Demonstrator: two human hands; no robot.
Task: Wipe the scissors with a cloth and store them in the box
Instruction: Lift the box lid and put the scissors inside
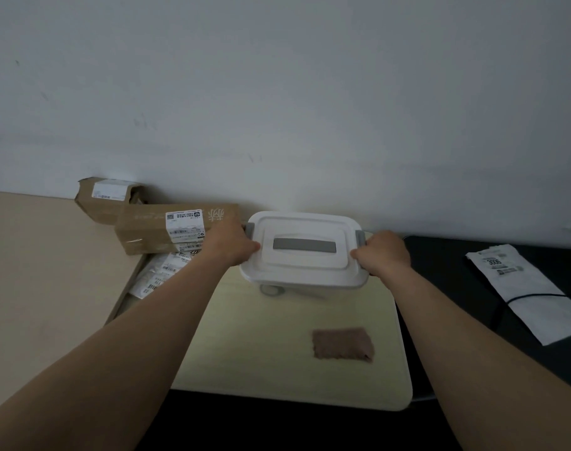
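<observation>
Far edge of table (pixel 261 353): left hand (pixel 233 244) and right hand (pixel 383 252) grip the ends of the lidded box (pixel 302 249); cloth (pixel 342 345) lies toward right edge.

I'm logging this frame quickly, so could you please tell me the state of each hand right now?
Left hand: closed, gripping the left end of the white box.
Right hand: closed, gripping the right end of the same box.

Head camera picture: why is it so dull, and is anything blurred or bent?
In the head view the light is dim and flat, no glare; the white box casts a soft shadow; the wide lens bows the foot of the wall; the scissors, half hidden by the box, look smeared.
</observation>
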